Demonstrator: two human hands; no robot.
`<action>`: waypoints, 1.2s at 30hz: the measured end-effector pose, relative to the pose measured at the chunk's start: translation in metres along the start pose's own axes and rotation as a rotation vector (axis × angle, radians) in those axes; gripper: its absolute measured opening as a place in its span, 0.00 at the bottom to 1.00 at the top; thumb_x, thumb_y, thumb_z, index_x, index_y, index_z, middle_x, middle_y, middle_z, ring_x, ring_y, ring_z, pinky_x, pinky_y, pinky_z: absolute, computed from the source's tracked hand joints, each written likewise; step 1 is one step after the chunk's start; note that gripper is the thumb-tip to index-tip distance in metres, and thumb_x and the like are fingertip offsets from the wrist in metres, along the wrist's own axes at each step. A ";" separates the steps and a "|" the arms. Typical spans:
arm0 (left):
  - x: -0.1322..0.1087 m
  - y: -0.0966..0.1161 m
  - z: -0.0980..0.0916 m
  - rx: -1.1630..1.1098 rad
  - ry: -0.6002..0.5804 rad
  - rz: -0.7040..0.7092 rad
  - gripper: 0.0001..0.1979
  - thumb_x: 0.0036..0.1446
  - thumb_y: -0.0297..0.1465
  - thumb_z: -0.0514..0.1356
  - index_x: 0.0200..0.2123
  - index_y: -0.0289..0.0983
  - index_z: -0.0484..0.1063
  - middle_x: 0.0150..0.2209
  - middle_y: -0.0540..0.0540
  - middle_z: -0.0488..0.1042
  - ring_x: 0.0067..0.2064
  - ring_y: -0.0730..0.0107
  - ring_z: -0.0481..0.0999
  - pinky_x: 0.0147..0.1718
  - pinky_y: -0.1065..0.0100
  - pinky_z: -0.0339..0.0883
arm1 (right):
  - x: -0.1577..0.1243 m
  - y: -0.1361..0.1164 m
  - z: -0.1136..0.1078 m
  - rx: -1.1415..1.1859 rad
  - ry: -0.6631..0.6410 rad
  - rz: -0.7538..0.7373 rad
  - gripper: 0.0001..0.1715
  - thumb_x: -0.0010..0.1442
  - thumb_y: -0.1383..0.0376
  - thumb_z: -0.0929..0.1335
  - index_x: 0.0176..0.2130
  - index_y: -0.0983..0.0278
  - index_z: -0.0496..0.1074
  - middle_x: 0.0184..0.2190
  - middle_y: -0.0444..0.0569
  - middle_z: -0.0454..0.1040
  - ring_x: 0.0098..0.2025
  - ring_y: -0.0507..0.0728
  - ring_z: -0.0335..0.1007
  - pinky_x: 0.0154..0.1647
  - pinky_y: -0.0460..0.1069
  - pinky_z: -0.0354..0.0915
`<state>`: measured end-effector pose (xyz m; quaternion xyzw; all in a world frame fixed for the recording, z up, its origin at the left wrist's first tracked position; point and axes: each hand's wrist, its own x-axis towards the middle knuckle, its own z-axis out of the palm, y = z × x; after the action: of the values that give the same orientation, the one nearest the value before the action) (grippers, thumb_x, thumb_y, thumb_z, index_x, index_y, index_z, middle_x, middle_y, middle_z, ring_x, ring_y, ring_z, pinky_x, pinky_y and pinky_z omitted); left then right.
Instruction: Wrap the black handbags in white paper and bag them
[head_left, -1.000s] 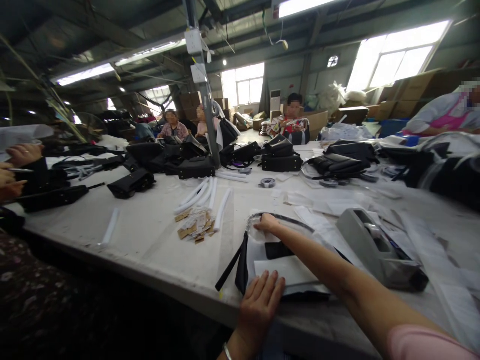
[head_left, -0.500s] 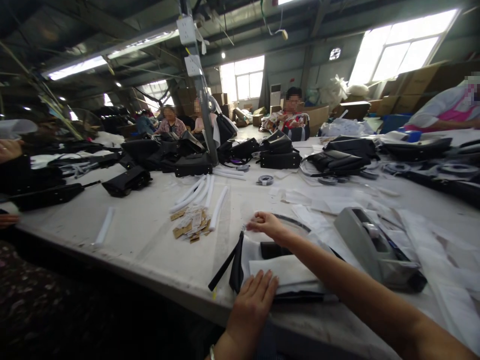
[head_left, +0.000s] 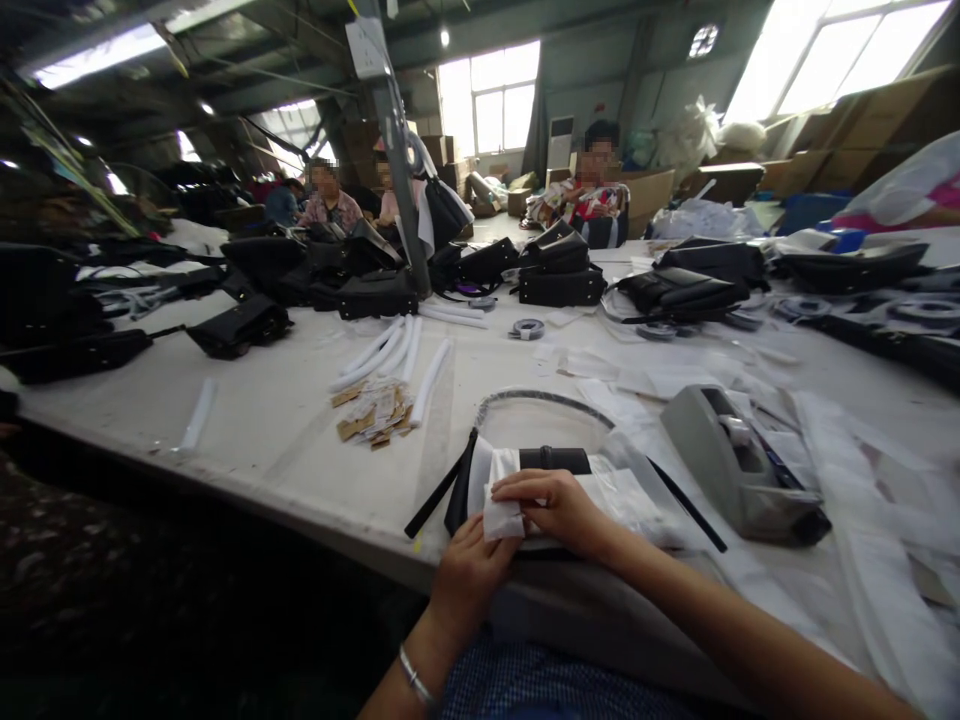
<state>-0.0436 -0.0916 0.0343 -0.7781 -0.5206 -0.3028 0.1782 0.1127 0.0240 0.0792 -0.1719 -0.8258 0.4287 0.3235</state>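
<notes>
A black bag [head_left: 459,508] lies on the table in front of me, with white wrapping sheet [head_left: 504,520] over much of its front. My right hand [head_left: 559,508] has its fingers across a folded flap of this sheet. My left hand [head_left: 474,565] is closed at the flap's lower left corner, its fingertips partly hidden by it. Behind the bag arches its handle [head_left: 544,397], covered in clear film. A black strap end [head_left: 433,500] sticks out to the left, another strap [head_left: 686,505] to the right. A black band [head_left: 564,460] shows above the sheet.
A grey tape dispenser [head_left: 739,470] stands right of the bag. Left of it lie brown-and-white tags [head_left: 379,412] and white foam tubes [head_left: 427,385]. More black bags [head_left: 562,285] line the far side by a post [head_left: 405,160]. Several people sit beyond the table.
My right hand has come back from the bag's far left corner onto the sheet at its front. The left hand has shifted slightly and now grips the flap. The handle shows more fully.
</notes>
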 end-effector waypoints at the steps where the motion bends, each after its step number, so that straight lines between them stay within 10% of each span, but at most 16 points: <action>1: -0.001 0.001 0.001 0.017 0.020 -0.006 0.14 0.66 0.31 0.54 0.51 0.42 0.74 0.41 0.46 0.81 0.46 0.64 0.79 0.52 0.61 0.72 | -0.002 -0.001 0.001 -0.017 0.000 -0.039 0.22 0.56 0.76 0.66 0.46 0.59 0.80 0.46 0.49 0.79 0.46 0.56 0.77 0.47 0.49 0.72; 36: -0.011 0.003 0.006 -0.079 0.074 -0.207 0.21 0.66 0.23 0.52 0.61 0.35 0.62 0.57 0.39 0.73 0.58 0.65 0.72 0.53 0.63 0.68 | -0.055 -0.007 0.027 -0.382 0.080 -0.358 0.18 0.67 0.72 0.63 0.53 0.60 0.73 0.44 0.51 0.81 0.50 0.56 0.77 0.56 0.55 0.71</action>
<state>-0.0428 -0.0972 0.0227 -0.7149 -0.5789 -0.3684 0.1346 0.1349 -0.0267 0.0520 -0.0977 -0.8957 0.1939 0.3882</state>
